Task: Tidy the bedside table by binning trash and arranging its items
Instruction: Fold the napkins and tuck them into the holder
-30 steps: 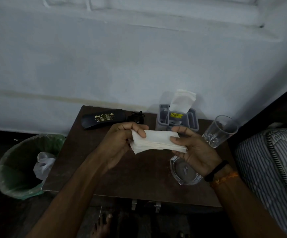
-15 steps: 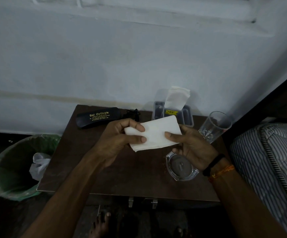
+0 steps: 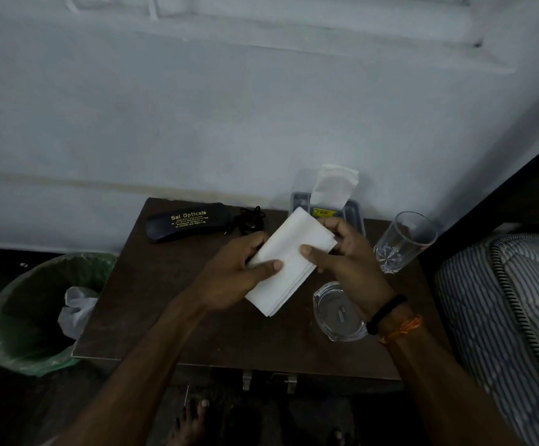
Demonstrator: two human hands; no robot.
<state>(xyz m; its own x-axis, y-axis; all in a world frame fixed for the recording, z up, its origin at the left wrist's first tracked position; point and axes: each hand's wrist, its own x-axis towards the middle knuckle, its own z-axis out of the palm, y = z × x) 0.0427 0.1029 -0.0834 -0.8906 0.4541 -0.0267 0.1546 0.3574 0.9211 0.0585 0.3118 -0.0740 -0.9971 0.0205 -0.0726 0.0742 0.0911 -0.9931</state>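
Note:
A folded stack of white tissues is held above the dark wooden bedside table, tilted diagonally. My left hand grips its lower left side, thumb on top. My right hand pinches its upper right edge. Behind the hands a grey tissue holder stands at the wall with white tissues sticking up from it. A black spectacle case with gold lettering lies at the back left, a small black tangle beside it.
A clear drinking glass stands at the table's right. A glass ashtray sits under my right wrist. A green-lined bin with a white bag inside stands left of the table. A striped mattress lies at the right.
The tissue stack has turned from lying flat across to a diagonal tilt, its lower end nearer me. Both hands shifted their grip along it. The camera view has tipped slightly downward.

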